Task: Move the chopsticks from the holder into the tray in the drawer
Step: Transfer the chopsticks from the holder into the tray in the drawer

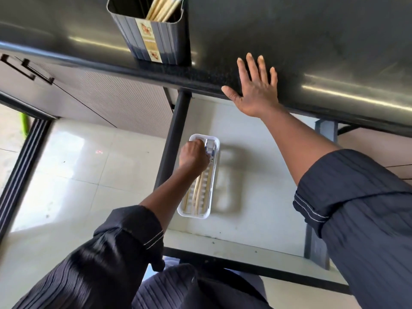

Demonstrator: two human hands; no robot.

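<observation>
The holder [153,32] stands at the bench [312,52] edge with many chopsticks [163,7] left in it; a careless reach could tip it off. The left hand [194,156] is low in the drawer [256,175], its grip curled tight on chopstick ends over the tray [196,214], where a few sticks lie; dropped askew, they could slip out. The right hand [256,90] lies spread flat on the bench, holding nothing.

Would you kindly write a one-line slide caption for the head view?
Left hand lowers chopsticks into the drawer's white tray; right hand rests flat on the counter beside the holder.
</observation>
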